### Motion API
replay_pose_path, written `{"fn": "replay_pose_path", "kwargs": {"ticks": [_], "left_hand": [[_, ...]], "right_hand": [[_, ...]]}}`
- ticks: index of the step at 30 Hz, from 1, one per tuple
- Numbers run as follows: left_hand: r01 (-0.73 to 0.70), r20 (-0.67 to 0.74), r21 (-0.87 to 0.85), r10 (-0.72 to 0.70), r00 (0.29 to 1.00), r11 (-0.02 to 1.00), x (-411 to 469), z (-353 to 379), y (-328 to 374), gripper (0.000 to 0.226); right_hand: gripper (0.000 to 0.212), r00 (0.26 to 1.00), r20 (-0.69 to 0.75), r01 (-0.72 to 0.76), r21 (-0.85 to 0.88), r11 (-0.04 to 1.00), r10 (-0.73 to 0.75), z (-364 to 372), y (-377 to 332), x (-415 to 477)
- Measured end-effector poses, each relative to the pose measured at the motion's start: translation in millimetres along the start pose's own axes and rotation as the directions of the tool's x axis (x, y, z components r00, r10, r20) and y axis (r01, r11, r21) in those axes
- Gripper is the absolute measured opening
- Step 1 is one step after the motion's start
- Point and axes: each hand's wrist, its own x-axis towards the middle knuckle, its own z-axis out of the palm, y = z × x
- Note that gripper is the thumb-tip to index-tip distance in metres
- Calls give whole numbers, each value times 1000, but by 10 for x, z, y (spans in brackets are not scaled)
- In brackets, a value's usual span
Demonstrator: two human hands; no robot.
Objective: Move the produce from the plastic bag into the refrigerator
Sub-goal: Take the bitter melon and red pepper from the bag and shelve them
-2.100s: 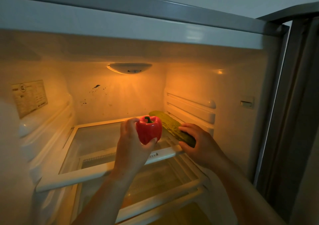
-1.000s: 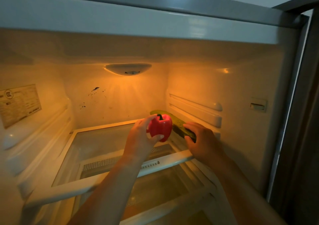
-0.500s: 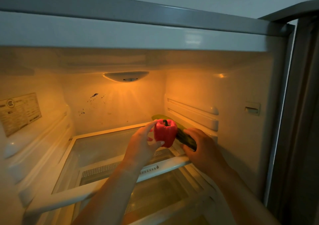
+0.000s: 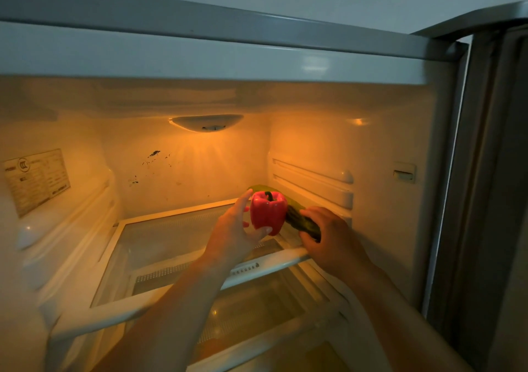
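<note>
Inside the open refrigerator, my left hand holds a red bell pepper upright, stem up, above the right side of the glass shelf. My right hand grips the near end of a long green cucumber, which stretches back along the right wall behind the pepper. Its far end pokes out past the pepper's top. Whether pepper or cucumber touches the shelf is hidden by my hands. The plastic bag is out of view.
Shelf rails run along the right wall. A lamp glows at the back, and a label sticks to the left wall. A second glass shelf lies below. The open door's edge stands at the right.
My left hand carried the pepper further right and deeper, close against the cucumber. My right hand stayed on the cucumber's near end by the right wall.
</note>
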Motion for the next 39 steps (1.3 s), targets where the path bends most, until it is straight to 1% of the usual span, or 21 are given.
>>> {"fn": "replay_pose_path", "kwargs": {"ticks": [3, 6, 8, 10, 13, 16, 18, 20, 23, 25, 28, 30, 32, 34, 39], "left_hand": [[7, 29, 51, -8, 1000, 999, -94, -110, 48, 86], [-48, 63, 151, 39, 997, 987, -281, -272, 117, 73], [-93, 54, 187, 84, 995, 978, -432, -355, 143, 66], [-137, 24, 165, 134, 991, 977, -605, -409, 169, 58], [-193, -8, 55, 193, 981, 980, -884, -448, 208, 51], [-268, -35, 6, 268, 963, 963, -1177, -454, 217, 40], [-286, -34, -23, 285, 958, 958, -1365, -442, 184, 36], [-243, 5, -56, 243, 970, 968, -1541, -411, 106, 38], [-178, 97, -58, 183, 978, 982, -1809, -330, -69, 44], [-149, 180, -40, 153, 972, 988, -1991, -250, -186, 47], [-68, 375, -33, 75, 924, 997, -2233, -94, -324, 51], [-27, 475, -22, 34, 880, 999, -2404, 30, -371, 54], [-20, 510, 9, 12, 860, 1000, -2580, 153, -392, 50], [0, 534, 15, -8, 846, 1000, -2743, 254, -400, 50], [74, 590, -1, -60, 805, 997, -3062, 441, -336, 47]], "right_hand": [[46, 1000, 1, 10, -11, 1000, -10, -75, -49, -72], [46, 998, -24, 61, -3, 998, -61, -140, -102, -179], [45, 994, -36, 103, 9, 995, -102, -175, -144, -280], [44, 990, -56, 131, 4, 991, -131, -197, -206, -418], [42, 978, -107, 176, -40, 984, -179, -199, -281, -652], [38, 985, -51, 166, -2, 986, -166, -189, -353, -919], [37, 988, -21, 156, 8, 988, -156, -161, -375, -1093], [37, 993, 26, 118, 15, 993, -118, -99, -377, -1286], [39, 993, 103, 62, 13, 998, -63, 10, -348, -1634], [40, 979, 204, 2, 4, 1000, -3, 54, -347, -1895], [47, 904, 412, -100, -47, 994, 110, 111, -314, -2283], [48, 842, 507, -151, -107, 983, 184, 150, -277, -2520], [47, 793, 545, -237, -139, 962, 274, 159, -242, -2735], [47, 760, 564, -282, -163, 945, 324, 132, -206, -2927], [48, 734, 575, -303, -198, 932, 361, -57, -114, -3294]]}}
